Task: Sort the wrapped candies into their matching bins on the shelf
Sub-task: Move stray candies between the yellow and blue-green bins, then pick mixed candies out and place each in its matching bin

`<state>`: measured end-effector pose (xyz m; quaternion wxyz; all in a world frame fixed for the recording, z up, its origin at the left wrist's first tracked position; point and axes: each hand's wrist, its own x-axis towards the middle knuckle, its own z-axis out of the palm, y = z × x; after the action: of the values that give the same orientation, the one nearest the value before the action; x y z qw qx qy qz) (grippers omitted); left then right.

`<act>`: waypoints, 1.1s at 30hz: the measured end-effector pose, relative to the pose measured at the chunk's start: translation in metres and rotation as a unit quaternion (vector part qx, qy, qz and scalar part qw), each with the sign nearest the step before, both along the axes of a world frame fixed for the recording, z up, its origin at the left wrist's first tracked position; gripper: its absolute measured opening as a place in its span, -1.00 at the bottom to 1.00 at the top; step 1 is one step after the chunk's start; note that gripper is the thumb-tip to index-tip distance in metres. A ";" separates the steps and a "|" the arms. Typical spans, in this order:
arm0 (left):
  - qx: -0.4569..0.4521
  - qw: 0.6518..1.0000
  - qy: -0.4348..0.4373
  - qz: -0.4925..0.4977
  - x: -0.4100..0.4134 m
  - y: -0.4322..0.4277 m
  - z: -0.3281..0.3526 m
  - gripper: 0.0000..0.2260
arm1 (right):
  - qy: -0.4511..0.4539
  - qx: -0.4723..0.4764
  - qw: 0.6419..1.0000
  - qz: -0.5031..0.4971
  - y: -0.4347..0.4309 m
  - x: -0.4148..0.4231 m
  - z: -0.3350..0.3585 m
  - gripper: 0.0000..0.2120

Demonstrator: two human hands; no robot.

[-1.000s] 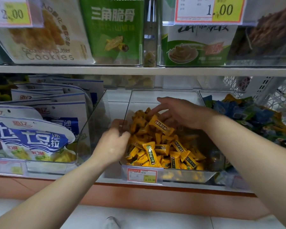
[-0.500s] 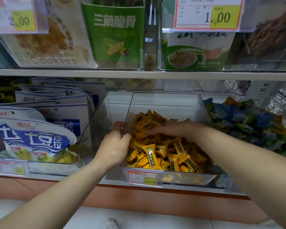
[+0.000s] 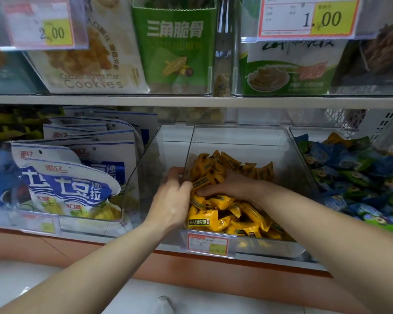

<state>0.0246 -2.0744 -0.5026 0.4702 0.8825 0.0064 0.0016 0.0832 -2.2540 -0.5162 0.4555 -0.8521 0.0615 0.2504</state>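
Well, both hands are at the clear bin (image 3: 236, 141) in the middle of the frame (the one on the lower shelf). The left hand (image 3: 171, 200) grips the bin's left wall: its fingers are curled over the edge on the outer side, and the thumb is on the inner side, touching the yellow candies (image 3: 220, 220). The right hand (image 3: 232, 186) lies palm down on the pile. Its fingers are nearly straight and pressed together, pointing to the left of the frame, with the tips partly hidden among the wrappers. The yellow candies fill the front part of the bin, behind a red-framed price tag (image 3: 208, 243). At the right edge another bin holds blue and green candies (image 3: 349, 177). At the left stand white and blue snack bags (image 3: 68, 184). In the upper part, a cookie box (image 3: 89, 64) and a green box (image 3: 175, 41) stand on the upper shelf (image 3: 191, 101).
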 end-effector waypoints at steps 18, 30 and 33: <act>0.033 0.998 -0.057 -0.016 0.012 0.013 0.007 -0.74 | -0.118 0.104 0.987 -0.013 -0.065 0.001 0.066 -0.43; 0.168 0.952 -0.243 -0.085 -0.028 -0.096 0.058 -0.73 | -0.320 0.009 0.947 0.000 -0.166 -0.091 0.104 -0.94; 0.153 0.935 -0.265 -0.181 -0.044 -0.144 0.058 -0.79 | -0.351 -0.032 0.935 -0.049 -0.218 -0.124 0.099 -0.94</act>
<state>-0.0190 -2.2183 -0.4447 0.3063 0.8977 -0.2782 0.1511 -0.0408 -2.4715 -0.4172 0.4318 -0.8960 -0.0526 -0.0894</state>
